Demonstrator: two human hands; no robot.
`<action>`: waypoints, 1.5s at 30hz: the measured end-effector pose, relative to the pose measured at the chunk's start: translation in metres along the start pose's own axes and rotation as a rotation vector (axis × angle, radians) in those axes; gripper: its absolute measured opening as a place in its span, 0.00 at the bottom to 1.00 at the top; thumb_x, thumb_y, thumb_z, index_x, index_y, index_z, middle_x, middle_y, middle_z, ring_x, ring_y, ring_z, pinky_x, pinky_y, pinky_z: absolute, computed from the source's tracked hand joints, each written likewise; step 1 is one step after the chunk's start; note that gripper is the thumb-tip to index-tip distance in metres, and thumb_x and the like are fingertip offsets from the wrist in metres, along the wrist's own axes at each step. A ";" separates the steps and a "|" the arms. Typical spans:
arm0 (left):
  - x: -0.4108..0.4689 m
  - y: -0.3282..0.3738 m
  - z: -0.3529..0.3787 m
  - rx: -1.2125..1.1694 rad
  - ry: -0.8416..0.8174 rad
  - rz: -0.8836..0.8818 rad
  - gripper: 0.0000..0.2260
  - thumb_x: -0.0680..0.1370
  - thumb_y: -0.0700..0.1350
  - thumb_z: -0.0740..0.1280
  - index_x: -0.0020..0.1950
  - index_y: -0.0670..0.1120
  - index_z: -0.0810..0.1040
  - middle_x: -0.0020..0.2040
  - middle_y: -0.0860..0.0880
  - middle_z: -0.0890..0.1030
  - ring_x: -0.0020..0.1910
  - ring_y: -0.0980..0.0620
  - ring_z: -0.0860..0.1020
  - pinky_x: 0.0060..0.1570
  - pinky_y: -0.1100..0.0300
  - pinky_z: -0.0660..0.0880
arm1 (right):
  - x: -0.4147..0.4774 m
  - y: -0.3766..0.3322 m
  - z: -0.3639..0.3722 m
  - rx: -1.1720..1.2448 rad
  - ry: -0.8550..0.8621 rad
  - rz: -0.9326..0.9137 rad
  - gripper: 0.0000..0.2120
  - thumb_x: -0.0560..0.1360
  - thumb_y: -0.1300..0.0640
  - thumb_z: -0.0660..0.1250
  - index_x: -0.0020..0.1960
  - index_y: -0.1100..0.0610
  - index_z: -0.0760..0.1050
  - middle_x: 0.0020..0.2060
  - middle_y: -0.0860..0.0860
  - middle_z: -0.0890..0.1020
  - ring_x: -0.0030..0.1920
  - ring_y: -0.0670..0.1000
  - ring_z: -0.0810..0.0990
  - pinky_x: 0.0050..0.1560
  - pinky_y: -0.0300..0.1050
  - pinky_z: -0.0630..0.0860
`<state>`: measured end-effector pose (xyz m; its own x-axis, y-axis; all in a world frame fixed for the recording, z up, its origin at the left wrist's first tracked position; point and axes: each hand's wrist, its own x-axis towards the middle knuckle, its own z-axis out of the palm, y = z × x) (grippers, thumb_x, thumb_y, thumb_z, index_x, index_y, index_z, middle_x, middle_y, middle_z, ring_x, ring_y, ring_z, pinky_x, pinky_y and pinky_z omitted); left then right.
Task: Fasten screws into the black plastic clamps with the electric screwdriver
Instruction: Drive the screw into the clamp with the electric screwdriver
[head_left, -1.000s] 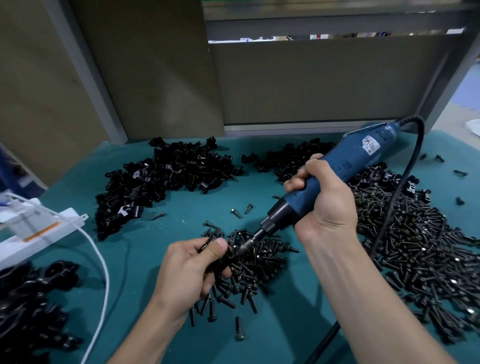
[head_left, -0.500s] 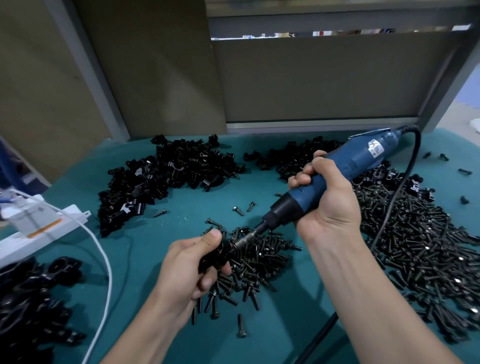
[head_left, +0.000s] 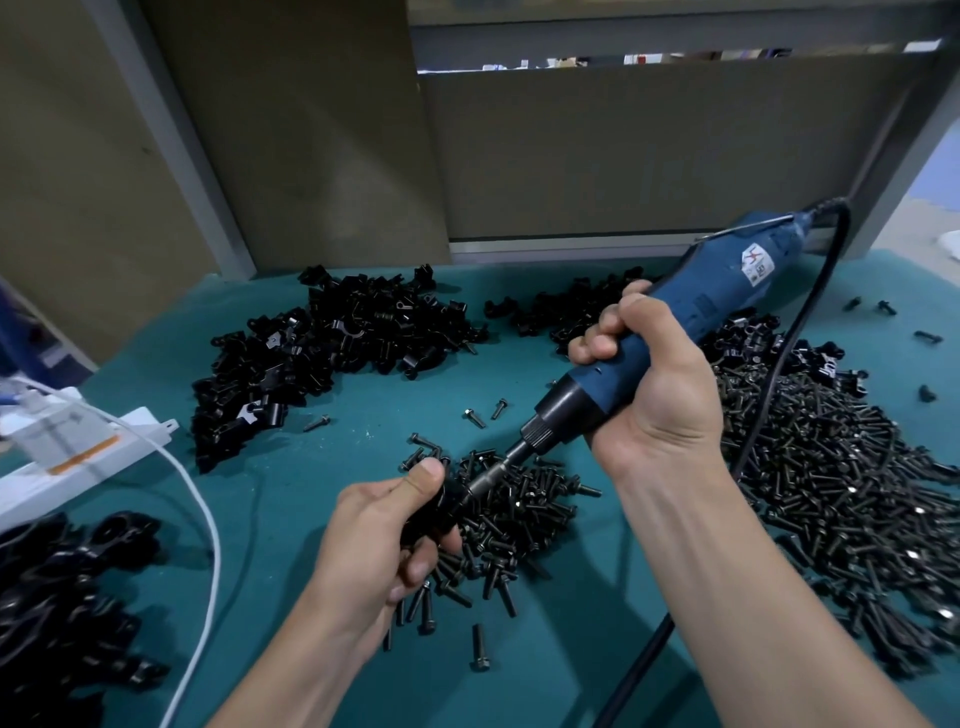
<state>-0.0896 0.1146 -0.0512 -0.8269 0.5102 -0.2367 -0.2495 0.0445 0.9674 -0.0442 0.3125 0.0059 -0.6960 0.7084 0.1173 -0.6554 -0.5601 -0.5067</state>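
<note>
Ideally, keep the bit (head_left: 493, 467) square to the clamp (head_left: 431, 512) that left fingers (head_left: 423, 475) pinch over the screws (head_left: 519, 514); right fingers (head_left: 597, 345) wrap the screwdriver (head_left: 701, 306).

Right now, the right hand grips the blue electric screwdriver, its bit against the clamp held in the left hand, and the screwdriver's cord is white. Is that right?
Not quite. In the head view the screwdriver's cord is black; the white cable lies apart, at the left. Otherwise yes: the right hand grips the blue electric screwdriver, bit against the clamp in the left hand.
</note>
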 end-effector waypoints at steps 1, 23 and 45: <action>0.000 -0.001 -0.001 0.006 -0.002 -0.004 0.29 0.69 0.61 0.68 0.39 0.32 0.78 0.24 0.44 0.77 0.17 0.55 0.64 0.15 0.67 0.57 | -0.001 0.000 0.000 -0.001 0.005 0.004 0.09 0.77 0.69 0.64 0.46 0.56 0.75 0.31 0.50 0.75 0.26 0.47 0.71 0.32 0.40 0.72; 0.006 0.009 -0.013 -0.131 -0.276 -0.248 0.24 0.72 0.56 0.70 0.58 0.38 0.75 0.30 0.44 0.72 0.19 0.56 0.63 0.15 0.67 0.58 | 0.009 -0.024 -0.013 0.097 0.064 0.208 0.07 0.75 0.53 0.70 0.43 0.57 0.77 0.32 0.49 0.74 0.27 0.48 0.71 0.34 0.40 0.73; 0.009 0.012 -0.020 -0.224 -0.157 -0.103 0.15 0.76 0.54 0.67 0.47 0.44 0.69 0.30 0.46 0.70 0.21 0.55 0.61 0.16 0.67 0.58 | 0.013 -0.021 -0.019 -0.174 0.200 0.521 0.28 0.75 0.33 0.61 0.50 0.58 0.77 0.50 0.60 0.85 0.39 0.57 0.77 0.53 0.55 0.75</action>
<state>-0.1096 0.1027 -0.0435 -0.7075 0.6404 -0.2989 -0.4477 -0.0789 0.8907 -0.0338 0.3414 0.0023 -0.8335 0.4354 -0.3401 -0.1720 -0.7895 -0.5891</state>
